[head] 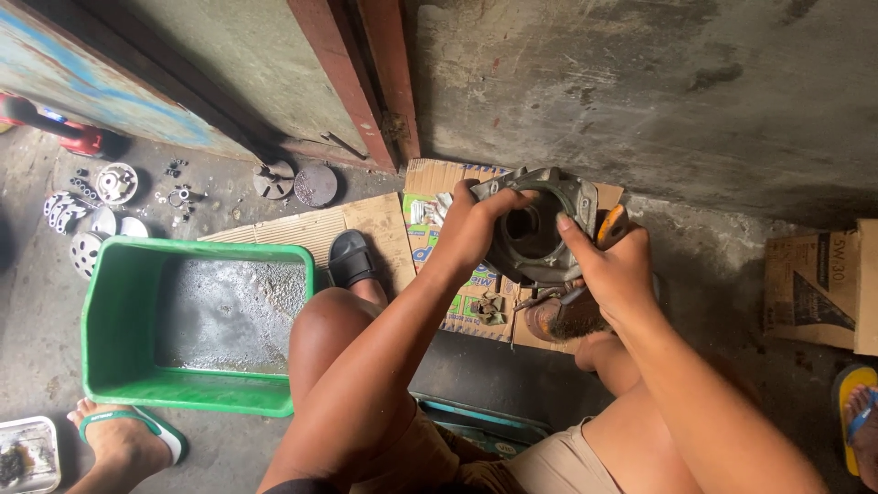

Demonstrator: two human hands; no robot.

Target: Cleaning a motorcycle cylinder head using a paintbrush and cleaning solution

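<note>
A grey metal engine casing (540,229) with a round bore is held up between both hands above flattened cardboard (384,224). My left hand (476,224) grips its left rim, fingers hooked over the top edge. My right hand (613,265) steadies the casing's right side with the index finger and also holds a tool with an orange handle (611,224). Below the casing a wire brush (567,320) lies on the cardboard beside small metal parts (489,306).
A green plastic tub (119,366) with dirty liquid stands at left. Several round metal parts (114,183) and discs (315,183) lie on the concrete floor by the wall. Another person's sandalled foot (123,434) is at bottom left, another foot (860,421) at the right edge. A cardboard box (819,288) is at right.
</note>
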